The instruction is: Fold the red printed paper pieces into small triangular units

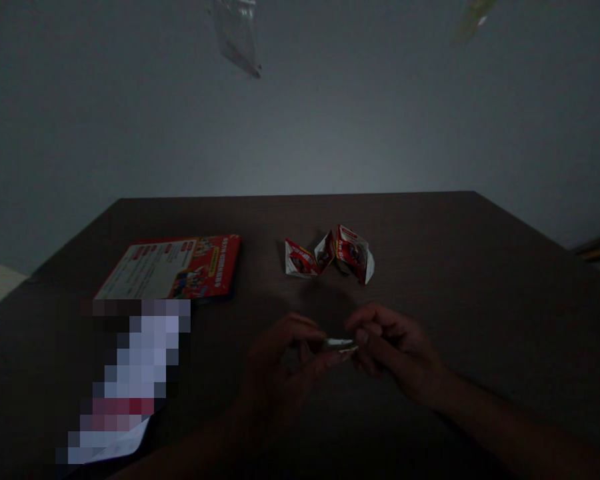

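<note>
Between my two hands is a small, thin, pale folded piece, probably paper; the dim light hides its detail. My left hand pinches its left end between thumb and fingers. At the right end, the thumb and fingertips of my right hand close on it. Just beyond the hands stand red-and-white printed paper pieces, creased into angled folds: a left one, a middle one and a larger right one. They touch or nearly touch one another on the dark table.
Left on the table lies a red-edged printed book or pad with a pale text panel. Nearer me, a pixelated patch covers most of a flat pale object. A clear plastic bag hangs against the grey wall behind the table.
</note>
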Demonstrator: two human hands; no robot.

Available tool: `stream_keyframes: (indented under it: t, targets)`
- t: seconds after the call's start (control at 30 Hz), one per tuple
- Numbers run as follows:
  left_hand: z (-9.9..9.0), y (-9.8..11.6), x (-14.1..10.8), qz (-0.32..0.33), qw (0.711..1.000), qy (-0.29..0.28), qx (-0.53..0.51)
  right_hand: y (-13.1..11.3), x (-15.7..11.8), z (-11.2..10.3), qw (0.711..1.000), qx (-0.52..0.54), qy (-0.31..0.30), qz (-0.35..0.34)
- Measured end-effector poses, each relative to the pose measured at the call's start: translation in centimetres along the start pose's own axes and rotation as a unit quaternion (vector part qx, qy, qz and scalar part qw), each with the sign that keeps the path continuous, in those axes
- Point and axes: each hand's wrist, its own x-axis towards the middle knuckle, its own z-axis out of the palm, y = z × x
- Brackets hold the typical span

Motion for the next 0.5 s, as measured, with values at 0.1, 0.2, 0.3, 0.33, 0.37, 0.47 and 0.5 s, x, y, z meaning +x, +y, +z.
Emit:
stream_keyframes:
  t: [0.1, 0.2, 0.3, 0.33, 0.37, 0.47, 0.5]
  targets:
    - [0.05, 0.32, 0.13, -0.015, 1.000, 0.000, 0.005, -0.13, 0.05, 0.00, 1.000, 0.000, 0.005, 0.000]
    - [0.01, 0.64, 0.20, -0.019, 1.000, -0.016, 0.012, -0.30, 0.06, -0.03, 1.000, 0.002, 0.002, 0.006]
    - [-0.05, 0.68, 0.14, -0.022, 0.999, -0.022, 0.010, -0.38, 0.02, -0.06, 1.000, 0.008, 0.005, 0.009]
    - [-0.07, 0.63, 0.11, -0.024, 1.000, -0.019, 0.005, -0.38, 0.01, -0.07, 1.000, 0.011, 0.003, 0.008]
    - [-0.09, 0.58, 0.08, -0.029, 0.999, -0.012, -0.003, -0.38, 0.00, -0.07, 1.000, 0.013, 0.001, 0.005]
    - [-0.15, 0.46, 0.06, -0.055, 0.998, 0.001, -0.031, -0.39, 0.01, -0.07, 1.000, 0.004, -0.015, -0.002]
    - [-0.17, 0.47, 0.09, -0.064, 0.997, 0.003, -0.039, -0.42, 0.04, -0.06, 1.000, -0.009, -0.019, -0.001]
